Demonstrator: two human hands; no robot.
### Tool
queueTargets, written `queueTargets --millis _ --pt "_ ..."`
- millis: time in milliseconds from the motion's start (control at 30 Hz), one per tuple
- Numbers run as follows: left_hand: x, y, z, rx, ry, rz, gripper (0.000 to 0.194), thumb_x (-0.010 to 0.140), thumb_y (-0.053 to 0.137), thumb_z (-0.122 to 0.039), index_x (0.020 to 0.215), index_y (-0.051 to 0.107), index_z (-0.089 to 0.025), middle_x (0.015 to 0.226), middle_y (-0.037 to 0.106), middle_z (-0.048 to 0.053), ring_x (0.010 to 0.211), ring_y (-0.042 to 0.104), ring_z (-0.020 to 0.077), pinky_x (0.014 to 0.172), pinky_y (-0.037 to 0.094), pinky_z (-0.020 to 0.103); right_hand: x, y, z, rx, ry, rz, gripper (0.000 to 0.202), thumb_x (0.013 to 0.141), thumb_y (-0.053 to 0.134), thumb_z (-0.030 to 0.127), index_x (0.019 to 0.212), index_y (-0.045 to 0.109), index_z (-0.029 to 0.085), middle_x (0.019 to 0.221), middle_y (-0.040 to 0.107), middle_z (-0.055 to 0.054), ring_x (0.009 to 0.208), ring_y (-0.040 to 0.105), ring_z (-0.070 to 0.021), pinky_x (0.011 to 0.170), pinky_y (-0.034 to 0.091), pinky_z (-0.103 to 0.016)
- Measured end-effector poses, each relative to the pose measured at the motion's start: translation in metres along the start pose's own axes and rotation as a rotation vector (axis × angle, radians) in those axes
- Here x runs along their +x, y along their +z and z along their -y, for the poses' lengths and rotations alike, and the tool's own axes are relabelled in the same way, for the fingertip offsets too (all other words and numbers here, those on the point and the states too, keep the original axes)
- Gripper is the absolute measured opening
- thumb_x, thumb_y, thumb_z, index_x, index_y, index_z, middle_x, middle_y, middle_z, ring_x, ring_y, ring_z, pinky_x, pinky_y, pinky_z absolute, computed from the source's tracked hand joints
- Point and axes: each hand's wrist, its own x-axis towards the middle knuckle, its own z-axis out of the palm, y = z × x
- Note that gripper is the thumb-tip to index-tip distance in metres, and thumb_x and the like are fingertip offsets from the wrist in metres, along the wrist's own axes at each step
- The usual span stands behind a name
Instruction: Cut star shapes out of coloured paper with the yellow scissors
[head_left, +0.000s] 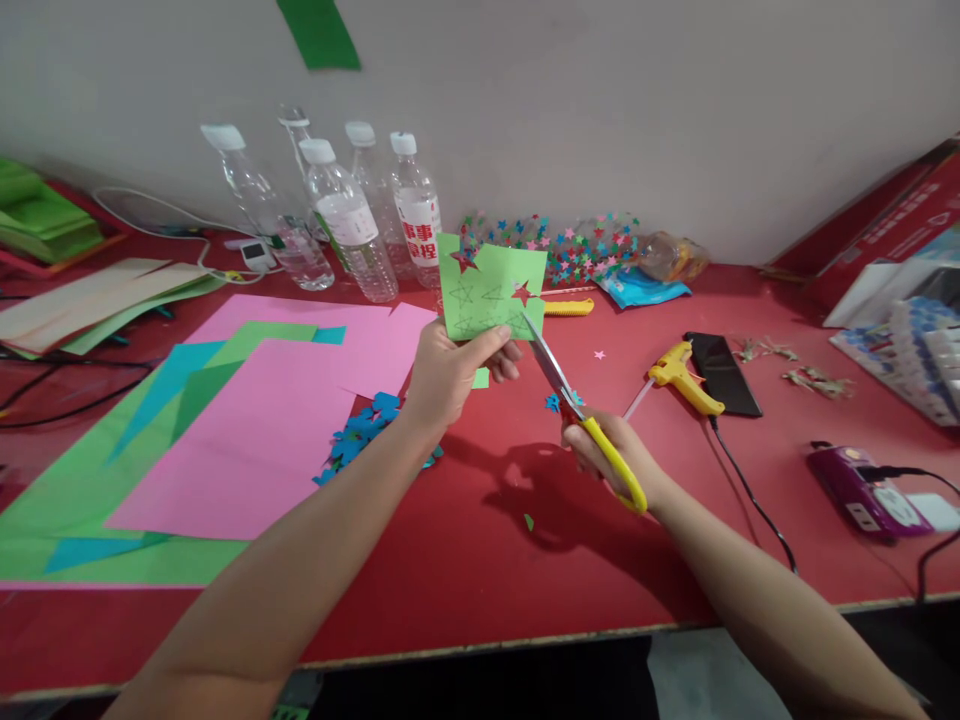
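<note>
A light green paper sheet [491, 285] stands upright above the table, pinched between the thumb and fingers of my left hand [457, 365]. Drawn star outlines mark it, and two star-shaped holes let the red behind show through. My right hand [611, 450] grips yellow-handled scissors [556, 372], their tips at the paper's lower right edge. The blades look nearly closed; whether paper lies between them I cannot tell. Below my left wrist lies a pile of blue paper cutouts [360, 435]. A small green scrap [529, 522] rests on the table nearer to me.
Pink paper [240, 440] and green sheets cover the left. Plastic bottles [349, 225] stand by the wall, beside many coloured stars [585, 250]. On the right are a yellow glue gun [686, 378], a black phone [724, 375] and a purple power strip [862, 490] with cords.
</note>
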Motion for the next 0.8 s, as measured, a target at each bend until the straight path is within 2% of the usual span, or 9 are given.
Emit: queueTargets --millis 533,800 --pt "0.005 -0.009 -0.008 -0.017 -0.109 0.049 0.012 0.072 0.067 -0.023 0.065 0.066 -0.013 0.056 0.067 0.002 0.040 0.057 0.0097 0.041 0.045 0.021 -0.002 0.001 0.001 -0.021 0.020 -0.001 0.042 0.086 0.048 0.058 0.067 0.040 0.022 0.045 0.037 0.007 0.040 0.035 -0.0084 0.043 0.027 -0.024" --pt "0.008 -0.012 -0.011 -0.006 -0.110 0.084 0.012 0.071 0.067 -0.022 0.065 0.065 -0.012 0.055 0.067 0.002 0.040 0.057 0.0095 0.040 0.044 0.020 -0.002 0.001 0.000 -0.021 0.015 0.002 0.042 0.086 0.049 0.058 0.067 0.040 0.022 0.045 0.036 0.007 0.040 0.034 -0.0086 0.042 0.025 -0.024"
